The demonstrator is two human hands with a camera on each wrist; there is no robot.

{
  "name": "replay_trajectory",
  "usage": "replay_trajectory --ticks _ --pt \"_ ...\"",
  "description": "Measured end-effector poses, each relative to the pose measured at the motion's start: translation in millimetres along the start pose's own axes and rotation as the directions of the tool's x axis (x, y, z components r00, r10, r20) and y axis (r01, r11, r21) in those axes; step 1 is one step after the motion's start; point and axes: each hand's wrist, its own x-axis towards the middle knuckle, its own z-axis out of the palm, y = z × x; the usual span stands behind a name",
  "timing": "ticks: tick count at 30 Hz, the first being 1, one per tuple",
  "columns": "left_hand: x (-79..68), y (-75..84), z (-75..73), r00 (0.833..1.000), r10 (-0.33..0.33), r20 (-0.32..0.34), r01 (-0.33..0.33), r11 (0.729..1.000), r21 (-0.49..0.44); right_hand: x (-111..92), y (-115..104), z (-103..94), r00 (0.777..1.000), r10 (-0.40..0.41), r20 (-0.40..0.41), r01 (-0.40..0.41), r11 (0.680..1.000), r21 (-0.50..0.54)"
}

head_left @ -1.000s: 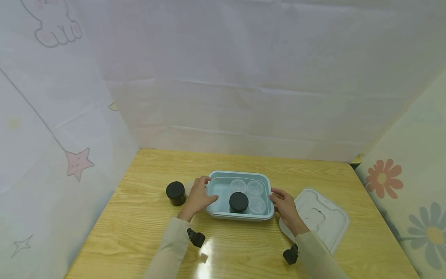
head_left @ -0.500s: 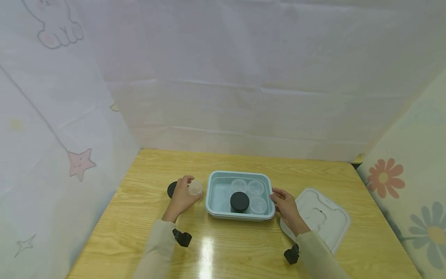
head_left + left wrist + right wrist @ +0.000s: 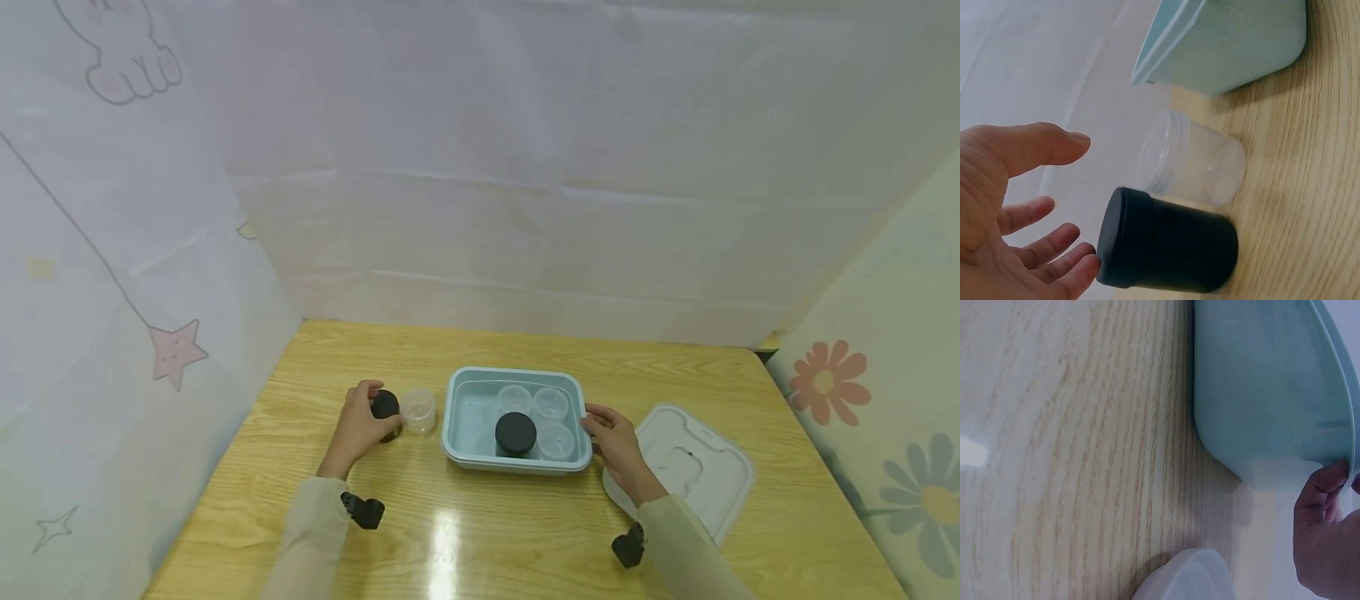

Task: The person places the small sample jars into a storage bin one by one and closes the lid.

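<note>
A light-blue tub (image 3: 472, 412) stands on the table, holding a black-lidded jar (image 3: 516, 433) and several clear jars (image 3: 552, 403). My right hand (image 3: 615, 440) pinches the tub's right rim, fingers curled at its edge in the right wrist view. Left of the tub, a second black jar (image 3: 1172, 244) stands upright beside a clear lidded jar (image 3: 1197, 159). My left hand (image 3: 358, 433) is at this black jar, thumb and fingers spread apart. In the left wrist view the fingers (image 3: 1063, 244) are by its lid, with the thumb well away from it.
A white lid (image 3: 686, 467) with a moulded recess lies on the wooden table (image 3: 525, 533) to the right, partly behind the right forearm. A pale patterned cloth (image 3: 525, 208) hangs behind the table and along both sides.
My left hand has moved left from the tub's left edge, past the clear jar, to the black jar outside. The right hand has stayed on the tub's rim.
</note>
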Motion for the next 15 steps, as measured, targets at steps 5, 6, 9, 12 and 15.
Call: replay_trajectory --ticks 5,6,9,12,15 --pt "1.8 -9.0 -5.6 1.000 -0.030 -0.003 0.030 1.000 -0.005 1.4 0.0 0.6 1.000 0.006 0.001 -0.006 1.000 -0.001" --pt "2.4 -10.5 -6.4 1.000 -0.031 -0.006 0.031 1.000 -0.003 1.5 0.1 0.6 1.000 0.006 0.001 -0.006 1.000 -0.003" --pt "4.9 -14.5 -8.9 0.999 -0.034 -0.012 0.034 0.999 -0.002 1.6 0.2 0.3 1.000 0.005 -0.001 -0.005 1.000 -0.010" --pt "6.7 -17.7 -10.7 0.999 -0.047 -0.004 0.047 0.999 -0.007 1.5 0.3 -0.4 1.000 0.007 -0.005 -0.007 1.000 -0.016" --pt "7.8 -21.1 -11.6 0.998 -0.061 0.011 0.061 0.998 -0.014 1.1 0.4 -0.8 1.000 0.006 -0.005 -0.006 1.000 -0.020"
